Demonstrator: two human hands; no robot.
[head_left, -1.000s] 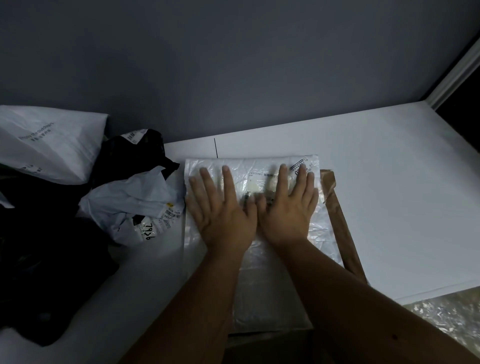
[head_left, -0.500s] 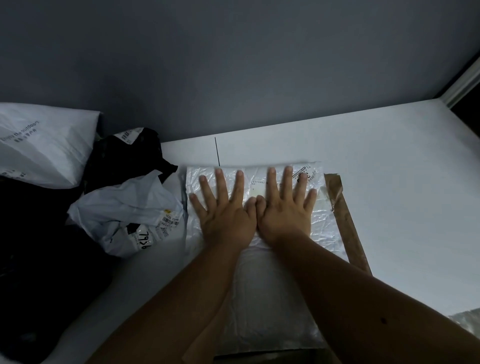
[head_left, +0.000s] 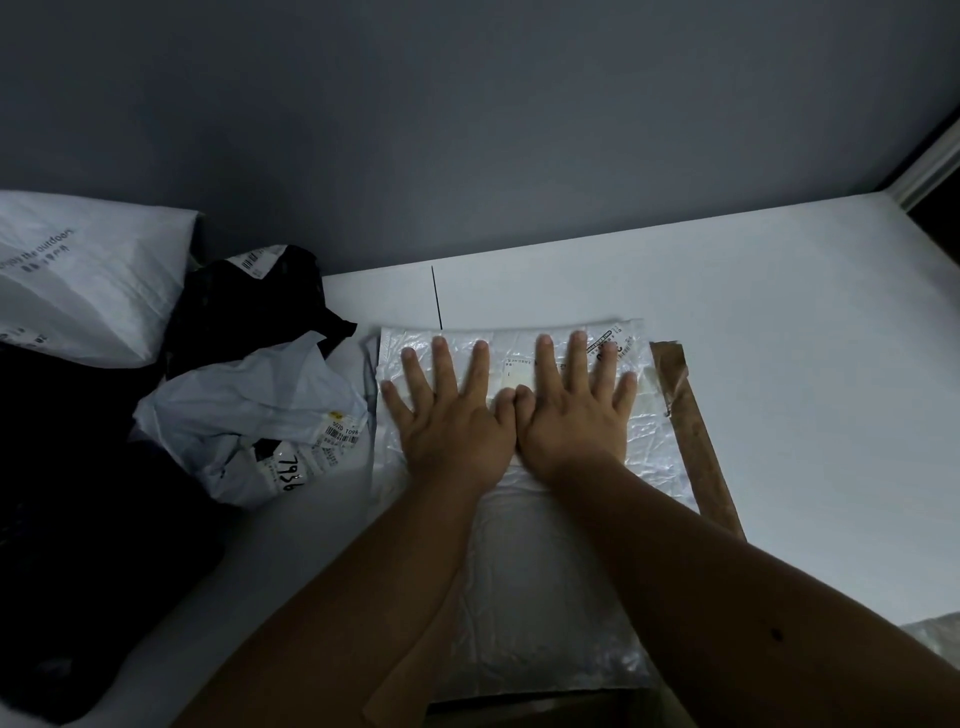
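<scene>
Fingers (head_left: 444, 364) of both hands are straight and spread wide, and they grasp nothing. They only press flat on the plastic. The left hand (head_left: 452, 421) and the right hand (head_left: 571, 421) lie side by side with their thumbs touching, palms down, on the far part of the plastic package (head_left: 524, 571).

The package lies on the white table (head_left: 779, 338), directly in front of the person. Its long axis runs from the person's body toward the grey wall (head_left: 467, 130). Its far short edge is nearly parallel to the wall, and the fingertips almost reach this edge. The plastic is thin, pale and shiny, with many small wrinkles. The near half looks fuller, like a soft pillow. A small printed label (head_left: 519, 371) sits between the two hands, and black print shows at the far right corner.

A brown strip (head_left: 696, 441), long and flat like tape or paper, lies along the right edge of the package and touches it. On the left side, a crumpled grey bag (head_left: 249, 405) with barcode stickers lies very close to the left edge. Behind it are a black bag (head_left: 249, 306) and a bigger white bag (head_left: 78, 280). This side is crowded.

To the right, and beyond the far edge, the table is smooth and open as far as the wall. The near end of the package reaches a brown cardboard (head_left: 545, 706) at the bottom of the view.
</scene>
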